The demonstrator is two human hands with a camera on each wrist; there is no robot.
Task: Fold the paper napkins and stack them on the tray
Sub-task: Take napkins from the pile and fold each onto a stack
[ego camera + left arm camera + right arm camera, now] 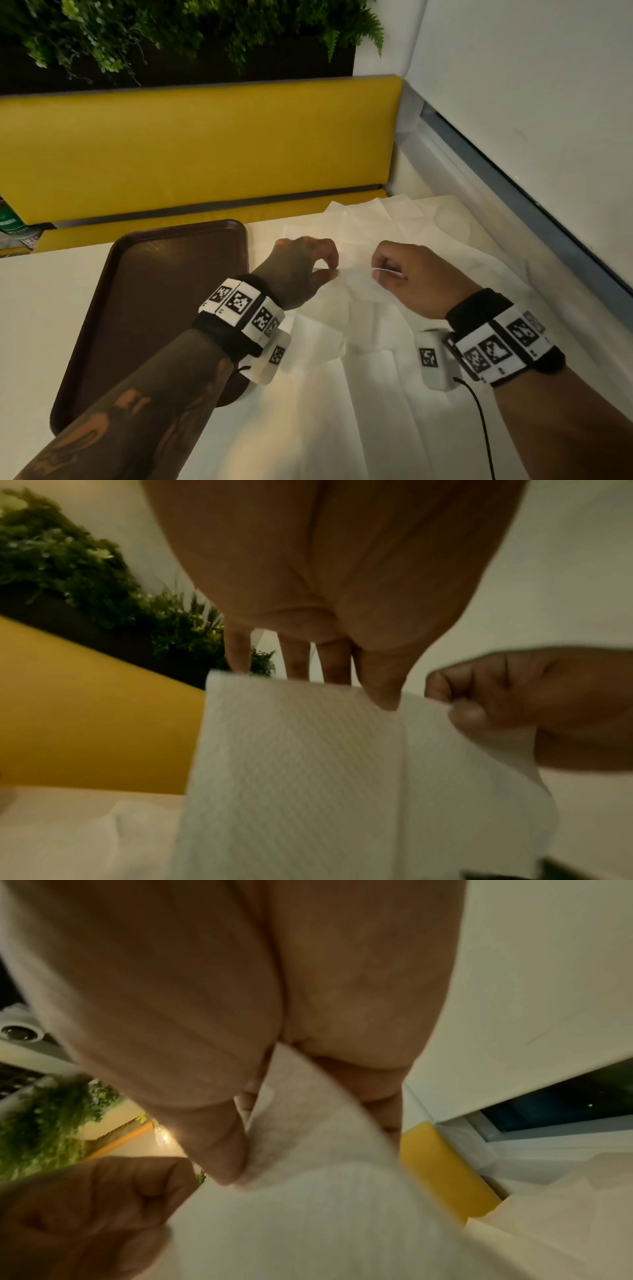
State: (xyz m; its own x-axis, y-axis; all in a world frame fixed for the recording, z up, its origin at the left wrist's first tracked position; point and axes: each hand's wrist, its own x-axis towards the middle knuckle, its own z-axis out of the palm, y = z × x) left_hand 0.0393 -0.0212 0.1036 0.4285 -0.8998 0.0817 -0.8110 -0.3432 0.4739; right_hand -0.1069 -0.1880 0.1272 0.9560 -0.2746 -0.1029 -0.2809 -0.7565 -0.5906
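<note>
Above the tabletop (pixel 51 308), both hands pinch the top edge of one napkin (pixel 356 287), left hand (pixel 298 270) and right hand (pixel 418 277) close together, the sheet hanging below the fingers. Its held edge runs left to right; the tray (pixel 164 274) lies just left, nearer the left hand.

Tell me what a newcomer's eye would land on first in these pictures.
First, the two hands at centre: the left hand and the right hand each pinch an edge of one white paper napkin, held above more napkins spread over the table. Next, the dark brown tray to their left, with no napkins visible on it. Behind runs a bright yellow bench back.
</note>
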